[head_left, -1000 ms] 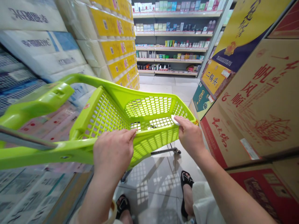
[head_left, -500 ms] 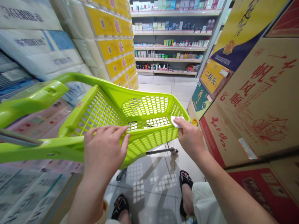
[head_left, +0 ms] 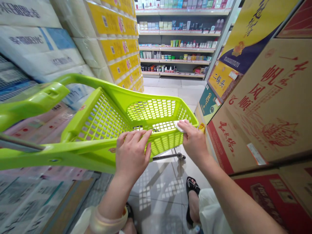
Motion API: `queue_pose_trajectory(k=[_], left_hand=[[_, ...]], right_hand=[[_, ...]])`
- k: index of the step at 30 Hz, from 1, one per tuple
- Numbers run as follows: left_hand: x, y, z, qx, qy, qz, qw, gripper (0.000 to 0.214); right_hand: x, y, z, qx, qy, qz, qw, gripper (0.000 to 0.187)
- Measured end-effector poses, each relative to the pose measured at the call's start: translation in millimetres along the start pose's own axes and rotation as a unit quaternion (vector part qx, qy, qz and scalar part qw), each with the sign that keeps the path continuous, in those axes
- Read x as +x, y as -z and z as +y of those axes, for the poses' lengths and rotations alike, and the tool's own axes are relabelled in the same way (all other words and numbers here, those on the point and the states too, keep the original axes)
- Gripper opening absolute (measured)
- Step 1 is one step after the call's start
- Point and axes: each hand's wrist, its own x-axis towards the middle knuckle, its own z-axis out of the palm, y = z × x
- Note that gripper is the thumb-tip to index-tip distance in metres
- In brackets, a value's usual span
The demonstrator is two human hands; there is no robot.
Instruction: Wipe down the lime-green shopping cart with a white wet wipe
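A lime-green plastic shopping cart (head_left: 151,97) with perforated walls stands in front of me, its basket holding nothing I can see. My left hand (head_left: 133,152) grips the near side rim around its middle, fingers curled over the top edge and thumb on the outside. Farther along the same rim, close to the front corner, my right hand (head_left: 195,138) pinches a folded white tissue (head_left: 179,126) and presses it on the edge. Whether the white piece is paper or cloth is hard to tell.
Packs of tissue paper (head_left: 26,42) and yellow-labelled rolls (head_left: 117,48) are stacked on the left. Cardboard cartons (head_left: 270,107) line the right side. Shelves of small bottles and boxes (head_left: 177,48) stand at the aisle's far end. My sandalled foot (head_left: 192,185) is on the tiled floor.
My left hand has slid right along the rim, nearer to my right hand. My right hand has shifted slightly left with the white tissue. The cart has barely moved.
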Motion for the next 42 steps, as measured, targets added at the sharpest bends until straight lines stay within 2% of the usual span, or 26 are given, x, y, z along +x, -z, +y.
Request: queue_pose_trajectory(k=[3, 5, 6, 10, 11, 12, 15, 17, 22, 23, 28, 30, 34, 36, 39, 40, 42], left_hand=[[-0.3, -3.1, 2.2, 0.015, 0.003, 0.009, 1.000, 0.038], [-0.5, -4.7, 1.7, 0.024, -0.002, 0.013, 1.000, 0.041], [-0.6, -5.4, 1.1, 0.025, -0.005, 0.017, 1.000, 0.043], [-0.2, -8.0, 0.2, 0.023, -0.014, 0.049, 0.998, 0.051], [0.0, -8.8, 0.5, 0.023, -0.014, 0.058, 0.998, 0.053], [0.2, -9.5, 0.7, 0.023, -0.012, 0.066, 0.997, 0.054], [0.4, -11.1, 1.0, 0.015, -0.007, 0.082, 0.997, 0.057], [0.1, -11.3, 0.8, 0.012, -0.006, 0.083, 0.996, 0.057], [-0.7, -10.1, 1.2, 0.014, -0.015, 0.069, 0.997, 0.061], [-0.9, -10.0, 1.2, 0.013, -0.015, 0.068, 0.998, 0.061], [-1.9, -9.8, -0.3, -0.008, -0.015, 0.071, 0.997, 0.062], [-1.9, -9.5, -0.1, -0.002, -0.015, 0.067, 0.998, 0.063], [-1.5, -8.9, 2.0, 0.016, -0.015, 0.053, 0.998, 0.065], [-1.5, -8.9, 2.6, 0.018, -0.009, 0.051, 0.998, 0.064], [-2.1, -8.9, 2.5, 0.013, -0.003, 0.050, 0.999, 0.062], [-2.2, -8.7, 2.6, 0.014, -0.001, 0.048, 0.999, 0.061], [-2.2, -8.5, 3.3, 0.023, 0.002, 0.042, 0.999, 0.059]], right_hand=[[-8.1, -7.1, -24.0, 0.077, 0.113, -0.044, 0.990, 0.050], [-10.1, -9.2, -29.6, 0.098, 0.144, -0.058, 0.983, 0.049], [-9.6, -9.0, -27.8, 0.093, 0.132, -0.053, 0.985, 0.049], [-3.9, -8.1, -18.2, 0.035, 0.010, -0.005, 0.999, 0.049], [-3.6, -9.3, -22.0, 0.034, 0.007, -0.005, 0.999, 0.049], [-3.8, -11.1, -28.7, 0.042, 0.020, -0.010, 0.999, 0.048], [-5.0, -16.9, -52.6, 0.098, 0.139, -0.048, 0.984, 0.042], [-2.8, -17.8, -57.5, 0.110, 0.163, -0.055, 0.979, 0.040], [5.1, -14.0, -45.3, 0.025, 0.029, -0.041, 0.998, 0.044], [4.6, -14.6, -48.2, 0.024, 0.033, -0.039, 0.998, 0.044], [-2.1, -19.6, -70.2, 0.093, 0.153, -0.061, 0.982, 0.037], [-0.6, -17.2, -62.0, 0.074, 0.128, -0.056, 0.987, 0.038], [3.2, -11.5, -43.1, -0.001, 0.015, -0.030, 0.999, 0.043], [0.7, -12.7, -49.8, 0.017, 0.043, -0.036, 0.998, 0.043], [-4.0, -16.4, -65.4, 0.072, 0.136, -0.064, 0.986, 0.041], [-4.2, -16.5, -66.3, 0.078, 0.142, -0.069, 0.984, 0.041], [-2.2, -14.2, -59.5, 0.060, 0.108, -0.063, 0.990, 0.042]])
